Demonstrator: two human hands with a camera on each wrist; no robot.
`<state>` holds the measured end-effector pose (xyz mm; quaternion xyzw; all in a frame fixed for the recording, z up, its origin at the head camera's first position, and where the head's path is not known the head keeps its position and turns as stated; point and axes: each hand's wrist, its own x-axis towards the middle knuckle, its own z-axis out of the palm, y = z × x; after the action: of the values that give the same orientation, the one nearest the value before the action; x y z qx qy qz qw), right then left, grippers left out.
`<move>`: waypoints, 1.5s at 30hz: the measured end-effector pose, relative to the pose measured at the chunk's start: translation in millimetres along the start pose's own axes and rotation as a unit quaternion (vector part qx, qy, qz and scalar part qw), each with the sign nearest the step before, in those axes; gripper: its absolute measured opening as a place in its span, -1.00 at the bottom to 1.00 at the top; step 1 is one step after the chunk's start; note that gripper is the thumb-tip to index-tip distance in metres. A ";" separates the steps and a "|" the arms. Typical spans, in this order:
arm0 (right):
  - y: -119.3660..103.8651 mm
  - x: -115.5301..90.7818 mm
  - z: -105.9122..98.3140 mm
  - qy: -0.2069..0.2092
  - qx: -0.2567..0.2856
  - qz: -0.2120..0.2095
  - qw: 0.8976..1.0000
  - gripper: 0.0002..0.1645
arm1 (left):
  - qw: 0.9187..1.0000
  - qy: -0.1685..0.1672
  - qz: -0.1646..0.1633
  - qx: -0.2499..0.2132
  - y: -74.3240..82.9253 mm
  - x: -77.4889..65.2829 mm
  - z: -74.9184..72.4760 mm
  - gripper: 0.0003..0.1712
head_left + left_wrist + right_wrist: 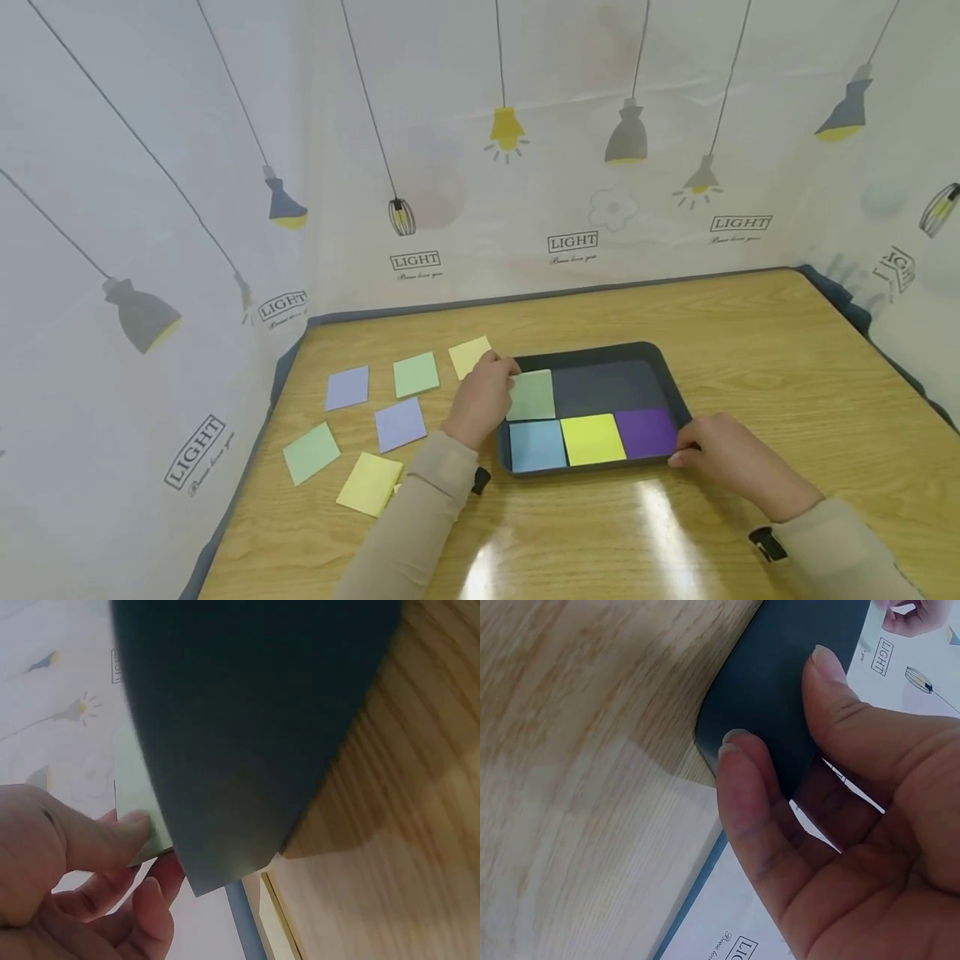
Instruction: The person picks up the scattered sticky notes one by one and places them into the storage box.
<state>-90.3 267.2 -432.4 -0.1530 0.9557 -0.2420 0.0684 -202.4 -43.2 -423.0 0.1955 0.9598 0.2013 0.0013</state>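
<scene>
Head view: L hand (480, 404) is pinching a pale-green pad (532, 395) betw. thumb & fingers, approx. 10 o'clock in the dark tray (609, 387); R hand (738, 462) is gripping the tray's rim at 4 o'clock, thumb & fingers curled round it. Blue pad (537, 446), bright-yellow pad (592, 439) & purple pad (645, 432) are lying inside at 8, 6 & 4 o'clock. Loose pads (401, 424) are lying 8–10 o'clock of tray.
</scene>
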 end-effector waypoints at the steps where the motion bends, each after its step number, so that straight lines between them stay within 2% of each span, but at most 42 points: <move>1: 0.2 0.0 0.0 0.001 -0.001 -0.001 1.000 -0.85 | 1.000 0.001 0.000 0.001 -1.0 0.4 0.8 -0.78; 10: 0.6 -0.3 -0.4 0.008 -0.002 -0.009 1.000 -0.85 | 0.997 0.029 0.016 0.064 -1.7 0.8 3.3 -0.74; 15: 0.4 -0.7 -0.7 0.005 0.000 -0.004 1.000 -0.86 | 0.996 0.033 0.017 0.081 -2.5 1.9 4.5 -0.70; 33: 0.5 -1.0 0.0 0.003 -0.002 0.005 1.000 -0.84 | 0.989 0.001 0.012 0.150 -7.6 16.3 19.6 -0.65; 40: -1.0 -1.3 -0.2 0.007 -0.006 -0.003 1.000 -0.78 | 0.983 -0.025 -0.008 0.180 -5.9 20.3 26.2 -0.68; 45: -1.7 -1.6 -0.5 0.003 -0.004 0.003 1.000 -0.78 | 0.982 -0.028 -0.017 0.188 -4.5 23.0 27.4 -0.69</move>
<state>-88.5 266.6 -431.1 -0.1495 0.9574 -0.2381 0.0653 -223.0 -27.8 -448.2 0.1814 0.9833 0.0119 -0.0047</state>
